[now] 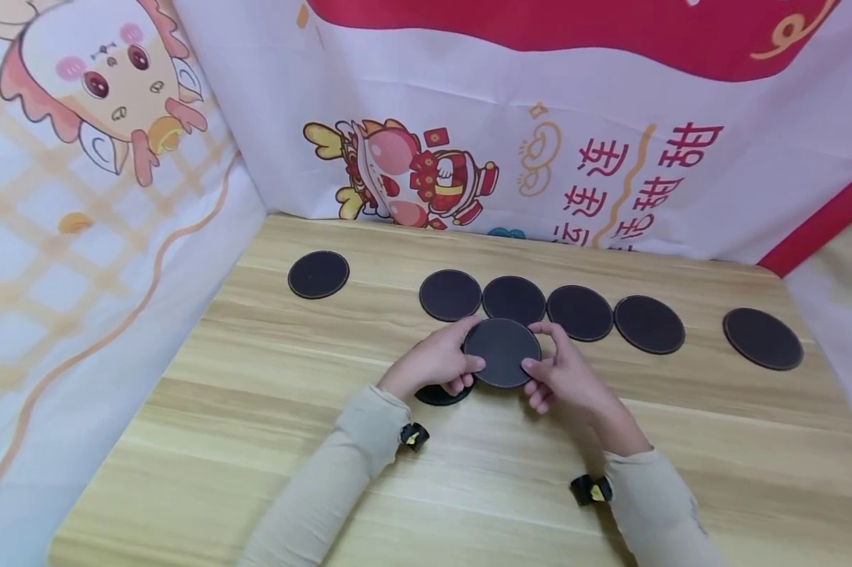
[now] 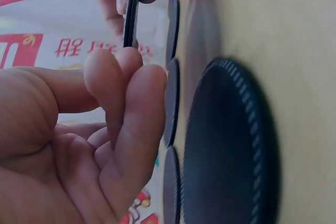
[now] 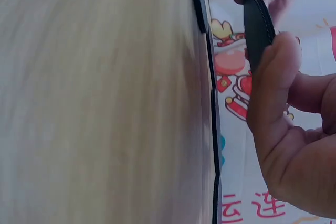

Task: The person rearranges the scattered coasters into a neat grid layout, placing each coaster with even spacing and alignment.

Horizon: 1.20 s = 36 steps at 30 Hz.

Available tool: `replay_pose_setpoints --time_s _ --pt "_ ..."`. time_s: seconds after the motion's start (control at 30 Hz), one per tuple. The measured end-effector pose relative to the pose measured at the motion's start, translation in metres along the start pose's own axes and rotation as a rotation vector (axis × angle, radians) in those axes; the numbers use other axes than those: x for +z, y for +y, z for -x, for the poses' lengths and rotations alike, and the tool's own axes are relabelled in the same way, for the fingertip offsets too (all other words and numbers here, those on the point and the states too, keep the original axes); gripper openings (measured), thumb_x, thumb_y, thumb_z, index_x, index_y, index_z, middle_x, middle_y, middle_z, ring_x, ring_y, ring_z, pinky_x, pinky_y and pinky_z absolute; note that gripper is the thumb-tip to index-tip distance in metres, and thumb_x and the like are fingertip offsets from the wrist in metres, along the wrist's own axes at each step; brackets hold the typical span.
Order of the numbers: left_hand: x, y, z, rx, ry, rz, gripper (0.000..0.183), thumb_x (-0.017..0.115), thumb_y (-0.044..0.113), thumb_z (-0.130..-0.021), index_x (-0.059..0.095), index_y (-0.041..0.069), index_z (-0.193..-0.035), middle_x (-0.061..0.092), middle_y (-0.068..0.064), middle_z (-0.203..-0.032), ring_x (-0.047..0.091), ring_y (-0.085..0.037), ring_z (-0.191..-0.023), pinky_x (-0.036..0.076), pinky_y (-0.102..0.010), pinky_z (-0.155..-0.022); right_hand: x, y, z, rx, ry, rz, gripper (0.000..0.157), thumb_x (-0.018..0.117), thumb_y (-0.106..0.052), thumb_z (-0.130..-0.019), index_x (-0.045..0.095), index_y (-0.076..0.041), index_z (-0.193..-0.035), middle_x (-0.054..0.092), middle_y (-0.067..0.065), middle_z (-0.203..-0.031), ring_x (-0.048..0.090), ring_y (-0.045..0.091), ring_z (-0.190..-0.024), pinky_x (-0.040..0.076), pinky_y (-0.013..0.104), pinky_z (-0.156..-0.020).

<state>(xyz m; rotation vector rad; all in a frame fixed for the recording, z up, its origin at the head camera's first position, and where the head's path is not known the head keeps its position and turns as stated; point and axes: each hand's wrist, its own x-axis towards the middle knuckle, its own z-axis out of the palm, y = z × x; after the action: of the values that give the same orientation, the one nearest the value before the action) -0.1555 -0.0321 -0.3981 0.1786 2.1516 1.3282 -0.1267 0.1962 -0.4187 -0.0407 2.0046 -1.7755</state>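
A round black coaster (image 1: 502, 353) with a stitched rim is held above the table between both hands. My left hand (image 1: 436, 358) pinches its left edge with thumb and fingers, and my right hand (image 1: 564, 374) pinches the right edge. The left wrist view shows the coaster (image 2: 131, 17) edge-on, raised off the wood. Under the left hand lies another black coaster (image 1: 443, 394), partly hidden by that hand; its stitching shows close up in the left wrist view. Just beyond the hands, a row of black coasters (image 1: 579, 313) lies side by side, touching or nearly so.
One coaster (image 1: 318, 274) lies apart at the far left and another (image 1: 762, 339) at the far right. The wooden table (image 1: 256, 441) ends at a printed white cloth (image 1: 270, 94) behind and at the left.
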Motion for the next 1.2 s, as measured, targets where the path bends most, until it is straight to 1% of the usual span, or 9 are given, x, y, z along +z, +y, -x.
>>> replay_pose_setpoints --time_s 0.13,0.23,0.33,0.47,0.63,0.77,0.9,1.0,1.2 --pt "0.009 -0.001 0.001 0.002 -0.075 -0.029 0.078 0.066 0.006 -0.098 0.024 0.020 -0.161 0.064 -0.014 -0.066 0.057 -0.017 -0.047 0.056 -0.034 -0.048 -0.009 0.003 0.007 0.059 -0.045 0.039 0.063 0.052 -0.001 -0.103 0.016 -0.013 -0.154 0.063 0.014 -0.065 0.060 0.017 -0.046 0.054 0.031 -0.044" --pt "0.012 -0.002 0.001 0.009 -0.132 -0.066 0.084 0.068 0.004 -0.096 0.017 0.017 -0.162 0.065 -0.015 -0.068 0.059 -0.018 -0.049 0.056 -0.034 -0.049 -0.014 0.004 0.009 0.095 -0.061 0.075 0.063 0.053 -0.002 -0.103 0.018 -0.012 -0.154 0.064 0.014 -0.065 0.061 0.018 -0.046 0.054 0.032 -0.043" --pt "0.014 -0.003 0.001 0.011 -0.185 -0.081 0.091 0.068 0.001 -0.095 0.010 0.015 -0.163 0.064 -0.015 -0.067 0.058 -0.019 -0.050 0.055 -0.034 -0.049 -0.017 0.004 0.009 0.115 -0.075 0.110 0.062 0.054 -0.003 -0.102 0.020 -0.011 -0.153 0.065 0.015 -0.065 0.063 0.019 -0.046 0.055 0.033 -0.043" --pt "0.014 -0.006 -0.001 0.012 -0.224 -0.098 0.094 0.068 -0.002 -0.093 0.010 0.017 -0.164 0.060 -0.012 -0.063 0.055 -0.020 -0.050 0.052 -0.031 -0.047 -0.021 0.005 0.008 0.118 -0.100 0.132 0.059 0.052 -0.002 -0.102 0.020 -0.010 -0.151 0.065 0.017 -0.065 0.063 0.020 -0.047 0.055 0.034 -0.044" --pt "0.014 -0.007 -0.003 0.013 -0.247 -0.134 0.091 0.068 -0.002 -0.093 0.011 0.015 -0.163 0.057 -0.010 -0.061 0.053 -0.019 -0.050 0.050 -0.030 -0.046 -0.026 0.006 0.009 0.140 -0.116 0.177 0.057 0.051 -0.001 -0.103 0.020 -0.010 -0.150 0.065 0.019 -0.065 0.064 0.023 -0.047 0.056 0.036 -0.044" --pt "0.014 -0.006 -0.003 0.021 -0.256 -0.163 0.087 0.066 -0.001 -0.094 0.015 0.015 -0.163 0.057 -0.010 -0.060 0.052 -0.019 -0.050 0.049 -0.029 -0.046 -0.024 0.005 0.011 0.150 -0.125 0.228 0.058 0.052 -0.004 -0.103 0.021 -0.011 -0.152 0.066 0.021 -0.065 0.065 0.026 -0.047 0.056 0.040 -0.044" --pt "0.014 -0.005 -0.004 0.018 -0.261 -0.164 0.083 0.065 -0.002 -0.095 0.019 0.016 -0.162 0.055 -0.009 -0.058 0.051 -0.019 -0.049 0.047 -0.029 -0.046 -0.020 0.005 0.010 0.157 -0.108 0.282 0.062 0.053 -0.006 -0.103 0.019 -0.013 -0.155 0.065 0.020 -0.063 0.065 0.027 -0.046 0.056 0.041 -0.044" --pt "0.014 -0.006 -0.005 0.010 -0.263 -0.165 0.080 0.064 0.001 -0.096 0.022 0.016 -0.162 0.053 -0.008 -0.058 0.050 -0.019 -0.048 0.047 -0.029 -0.046 -0.017 0.005 0.009 0.160 -0.102 0.316 0.066 0.054 -0.006 -0.103 0.017 -0.013 -0.157 0.065 0.019 -0.063 0.065 0.027 -0.047 0.056 0.041 -0.044" --pt "0.016 -0.009 -0.007 -0.003 -0.268 -0.160 0.075 0.063 0.009 -0.099 0.023 0.015 -0.162 0.051 -0.005 -0.059 0.049 -0.019 -0.048 0.047 -0.029 -0.045 -0.016 0.006 0.007 0.154 -0.108 0.313 0.068 0.053 -0.003 -0.103 0.016 -0.012 -0.159 0.066 0.020 -0.064 0.066 0.029 -0.049 0.057 0.043 -0.046"
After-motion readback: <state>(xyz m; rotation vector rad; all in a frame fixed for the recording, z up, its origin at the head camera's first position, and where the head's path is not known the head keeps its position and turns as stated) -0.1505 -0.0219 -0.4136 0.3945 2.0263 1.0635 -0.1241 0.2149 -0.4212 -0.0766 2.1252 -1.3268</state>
